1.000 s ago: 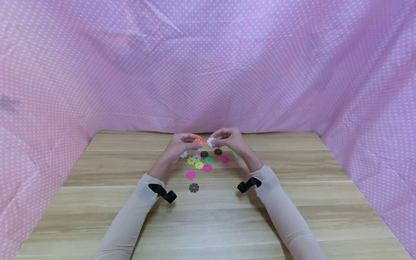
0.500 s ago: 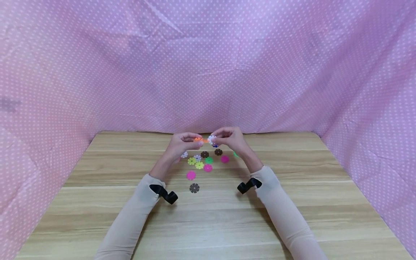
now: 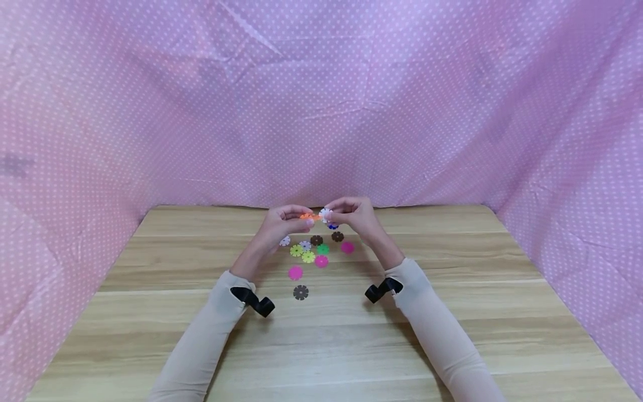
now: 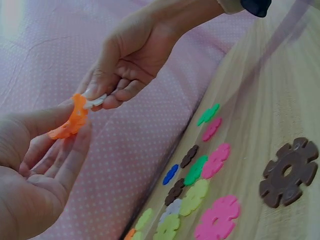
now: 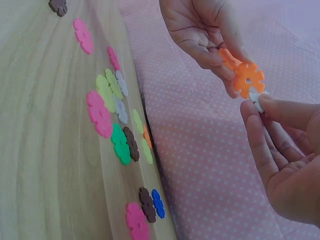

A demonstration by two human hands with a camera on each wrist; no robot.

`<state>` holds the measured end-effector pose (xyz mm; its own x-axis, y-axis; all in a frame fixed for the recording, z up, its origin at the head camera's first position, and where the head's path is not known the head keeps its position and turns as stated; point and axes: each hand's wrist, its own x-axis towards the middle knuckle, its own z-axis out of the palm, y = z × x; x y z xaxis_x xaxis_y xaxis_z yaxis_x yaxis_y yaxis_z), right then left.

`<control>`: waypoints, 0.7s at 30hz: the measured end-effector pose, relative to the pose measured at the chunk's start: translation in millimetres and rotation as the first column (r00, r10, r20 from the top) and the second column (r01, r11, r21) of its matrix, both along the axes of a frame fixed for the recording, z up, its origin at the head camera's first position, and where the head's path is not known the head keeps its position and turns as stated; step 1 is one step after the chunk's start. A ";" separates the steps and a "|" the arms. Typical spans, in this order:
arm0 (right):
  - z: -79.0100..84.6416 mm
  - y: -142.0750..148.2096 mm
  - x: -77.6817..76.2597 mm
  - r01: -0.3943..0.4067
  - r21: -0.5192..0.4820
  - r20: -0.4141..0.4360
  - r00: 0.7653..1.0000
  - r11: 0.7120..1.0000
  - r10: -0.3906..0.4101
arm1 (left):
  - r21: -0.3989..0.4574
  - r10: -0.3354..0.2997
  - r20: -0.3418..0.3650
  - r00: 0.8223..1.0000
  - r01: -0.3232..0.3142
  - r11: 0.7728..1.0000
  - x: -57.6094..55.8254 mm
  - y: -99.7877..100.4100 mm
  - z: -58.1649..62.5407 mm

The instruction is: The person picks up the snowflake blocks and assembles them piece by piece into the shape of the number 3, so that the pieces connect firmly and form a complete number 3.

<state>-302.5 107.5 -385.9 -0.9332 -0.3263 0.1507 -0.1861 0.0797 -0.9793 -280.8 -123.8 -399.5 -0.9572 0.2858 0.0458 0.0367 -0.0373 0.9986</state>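
Observation:
Above the table's far part, my left hand [image 3: 282, 224] pinches one of two joined orange notched discs [image 5: 248, 80] between thumb and fingers. Thumb and fingertips of my right hand [image 3: 359, 216] pinch a white notched disc [image 5: 255, 100]. In the right wrist view, the white disc stands crosswise at the edge of the nearer orange disc and meets it. How deep it sits in a slot cannot be told. My fingers cover part of both pieces. Below the right hand lies a blue disc [image 3: 333, 226], partly visible.
Several loose notched discs lie flat on the wooden table [image 3: 321, 346], among them a green disc [image 3: 323, 249], a yellow disc [image 3: 308, 257], a pink disc [image 3: 295, 273] and a brown disc [image 3: 301, 292]. A pink dotted cloth [image 3: 321, 100] hangs behind the table.
The right hand has moved the white disc very slightly left, toward the orange pieces. More of the blue disc shows beneath it than one second ago. Both hands keep their pinch.

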 end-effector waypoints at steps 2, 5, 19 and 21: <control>0.0 -1.3 0.2 -0.004 0.002 0.011 1.000 1.000 0.004 | -0.047 -0.037 0.003 0.999 0.038 0.998 0.2 -2.5 1.0; 0.2 -2.9 0.1 -0.011 0.030 0.017 1.000 0.999 0.011 | -0.137 -0.106 0.006 0.994 0.106 0.985 0.2 -5.5 1.8; 5.9 2.7 -3.7 -0.141 0.170 0.041 0.990 0.975 0.136 | -0.211 -0.161 0.079 0.984 0.174 0.962 0.4 -3.6 -1.2; 8.1 7.5 -5.1 -0.161 0.207 0.058 0.987 0.965 0.152 | -0.217 -0.155 0.088 0.984 0.171 0.961 0.5 -3.7 -0.7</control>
